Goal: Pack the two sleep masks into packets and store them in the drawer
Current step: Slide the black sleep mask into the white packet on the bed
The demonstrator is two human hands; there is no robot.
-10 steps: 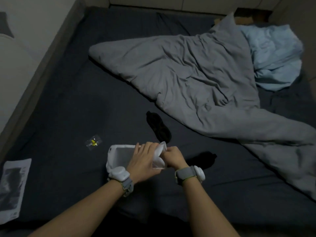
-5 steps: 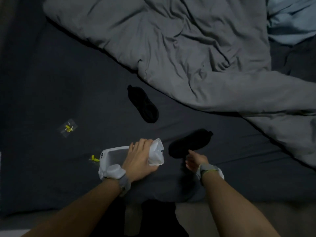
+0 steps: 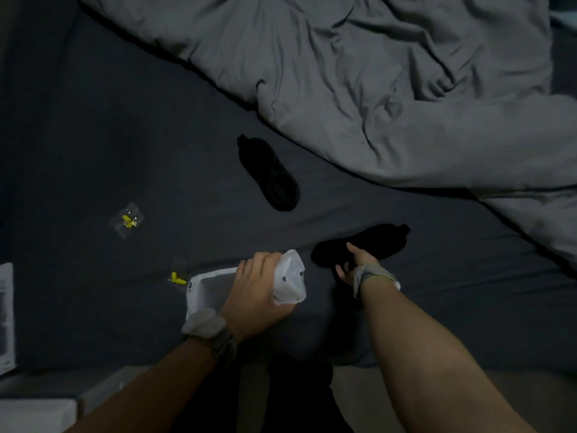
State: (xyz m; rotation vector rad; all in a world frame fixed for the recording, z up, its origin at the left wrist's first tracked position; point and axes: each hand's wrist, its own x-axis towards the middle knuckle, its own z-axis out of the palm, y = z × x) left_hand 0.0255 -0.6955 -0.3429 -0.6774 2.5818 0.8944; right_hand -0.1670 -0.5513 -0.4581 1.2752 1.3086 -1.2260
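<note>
— Where's the sleep mask (image 3: 374, 242)?
— Under the fingertips of the right hand (image 3: 359, 264); gripped or not, I can't tell. The left hand (image 3: 253, 289) clamps the packet (image 3: 290, 279) mouth.
— Handling?
— Likely soft, floppy, light: pinch its middle.

No legible text; packet (image 3: 206, 285) marks unreadable.

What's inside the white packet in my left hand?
Nothing visible through the packet window; the left hand covers its middle. The near mask and far mask lie outside.
</note>
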